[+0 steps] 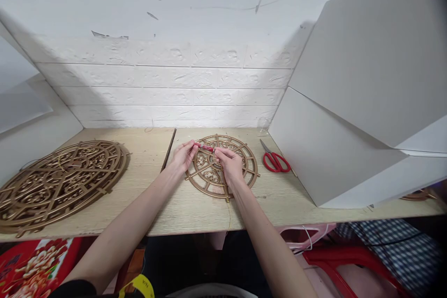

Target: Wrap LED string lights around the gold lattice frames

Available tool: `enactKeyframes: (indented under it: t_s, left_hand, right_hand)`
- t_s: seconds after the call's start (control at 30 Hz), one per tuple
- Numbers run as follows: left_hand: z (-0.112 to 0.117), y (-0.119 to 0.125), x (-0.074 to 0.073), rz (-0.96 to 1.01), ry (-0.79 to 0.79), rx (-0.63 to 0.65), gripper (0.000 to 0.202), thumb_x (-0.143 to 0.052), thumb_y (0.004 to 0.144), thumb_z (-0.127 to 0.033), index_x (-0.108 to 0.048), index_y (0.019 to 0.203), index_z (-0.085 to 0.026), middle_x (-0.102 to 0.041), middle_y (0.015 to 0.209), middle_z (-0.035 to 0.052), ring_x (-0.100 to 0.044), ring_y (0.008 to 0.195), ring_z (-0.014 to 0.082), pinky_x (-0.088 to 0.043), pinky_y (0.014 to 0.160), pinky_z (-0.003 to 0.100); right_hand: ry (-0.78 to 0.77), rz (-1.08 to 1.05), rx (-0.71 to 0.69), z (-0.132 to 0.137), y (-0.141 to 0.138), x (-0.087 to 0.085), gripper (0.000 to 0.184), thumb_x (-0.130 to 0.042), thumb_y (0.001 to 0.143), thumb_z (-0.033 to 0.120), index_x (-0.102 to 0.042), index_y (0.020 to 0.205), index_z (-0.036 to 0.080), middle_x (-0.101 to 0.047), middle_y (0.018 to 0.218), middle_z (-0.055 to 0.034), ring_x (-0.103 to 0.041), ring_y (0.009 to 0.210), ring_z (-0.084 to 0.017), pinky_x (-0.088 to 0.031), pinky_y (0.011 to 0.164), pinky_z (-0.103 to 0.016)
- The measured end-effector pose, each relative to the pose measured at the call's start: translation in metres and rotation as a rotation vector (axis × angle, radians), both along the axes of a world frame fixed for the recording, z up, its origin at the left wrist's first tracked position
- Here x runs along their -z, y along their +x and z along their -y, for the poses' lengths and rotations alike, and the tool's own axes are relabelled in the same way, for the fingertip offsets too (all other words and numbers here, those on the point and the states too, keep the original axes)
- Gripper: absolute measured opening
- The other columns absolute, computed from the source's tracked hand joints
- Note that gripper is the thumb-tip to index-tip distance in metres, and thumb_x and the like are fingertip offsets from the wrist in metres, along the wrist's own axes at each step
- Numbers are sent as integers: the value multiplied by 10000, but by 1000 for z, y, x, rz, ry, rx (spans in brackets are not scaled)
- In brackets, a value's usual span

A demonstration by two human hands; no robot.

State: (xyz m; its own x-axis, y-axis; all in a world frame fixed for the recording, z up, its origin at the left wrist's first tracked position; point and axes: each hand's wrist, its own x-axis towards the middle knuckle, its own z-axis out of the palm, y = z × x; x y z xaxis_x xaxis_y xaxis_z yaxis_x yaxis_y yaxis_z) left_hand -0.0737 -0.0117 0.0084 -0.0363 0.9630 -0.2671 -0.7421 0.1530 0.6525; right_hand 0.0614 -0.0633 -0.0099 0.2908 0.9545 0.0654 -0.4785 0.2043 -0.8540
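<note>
Between my hands is a slim red pen-like stick (205, 147) with a pale band near its middle; its exact kind is unclear. My left hand (185, 154) pinches its left end, and my right hand (228, 162) has its thumb and fingers closed on the right end. Beneath both hands a round gold openwork panel (252, 156) with scroll patterns lies flat on the wooden table (153, 205). Part of the panel is hidden by my right hand. A thin yellow cord (229, 214) trails from below that hand over the table's front edge.
Red-handled scissors (275, 162) lie right of the panel, blades pointing back left. Several similar gold panels (66, 181) are stacked at the left. A dark strip (169, 150) lies behind my left forearm. Pale boards (293, 139) and a white brick-patterned wall (174, 79) bound the workspace.
</note>
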Motion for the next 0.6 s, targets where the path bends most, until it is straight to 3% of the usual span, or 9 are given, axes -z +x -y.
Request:
enactKeyframes:
  t_s: [0.23,0.6]
  left_hand:
    - [2,1,-2,-32,15,-1,195,-516,807,39,-575,666,-83,-644,632,58,-630,570,74,-532,605,131]
    - [1,0,6,-147,120,18,170,-583,759,13,-544,646,-107,-655,649,62,-639,607,79,-518,615,149]
  right_hand:
    - [-45,-27,9,1,0,-2,165,-776,502,200,-716,644,141,-617,540,13,-511,521,-98,-420,558,-245]
    - [-81,-84,-139,8,6,-7,200,-812,468,182,-718,635,125,-636,569,-2,-533,534,-87,-444,559,-229]
